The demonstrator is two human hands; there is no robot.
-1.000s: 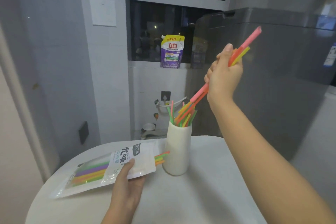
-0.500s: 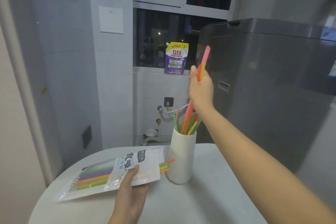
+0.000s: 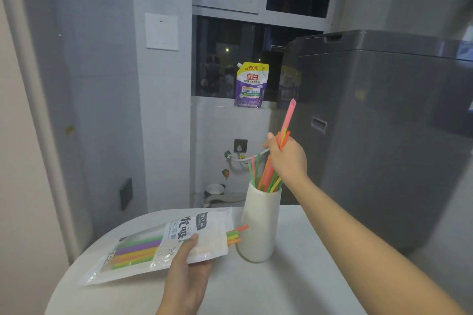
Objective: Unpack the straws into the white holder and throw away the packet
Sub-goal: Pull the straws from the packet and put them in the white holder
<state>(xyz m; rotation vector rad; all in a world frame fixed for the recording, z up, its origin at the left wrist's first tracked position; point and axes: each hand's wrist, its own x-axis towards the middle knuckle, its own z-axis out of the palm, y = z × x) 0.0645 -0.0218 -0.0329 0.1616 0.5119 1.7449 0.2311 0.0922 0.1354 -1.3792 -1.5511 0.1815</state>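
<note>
Since half a second ago the right hand (image 3: 288, 158) has been coming down toward the holder (image 3: 259, 222), so the bunch of straws (image 3: 284, 133) it grips is now sinking lower, with the lower ends already inside the mouth. Its fingers are closing round that bunch of pink, orange and yellow straws just right of centre in the frame, the pink one sticking up highest. More straws, green and orange among them, are standing tilted in the holder, which is sitting upright on the bench (image 3: 294, 286) at lower centre. The left hand (image 3: 188, 271), at the bottom of the frame, is holding the packet (image 3: 163, 245) by its near edge, thumb on top, fingers pinching it. The packet is lying slanted in the lower left, its open end pointing at the holder, and a few orange, green and yellow straw tips are poking out, nearly touching the holder's side.
</note>
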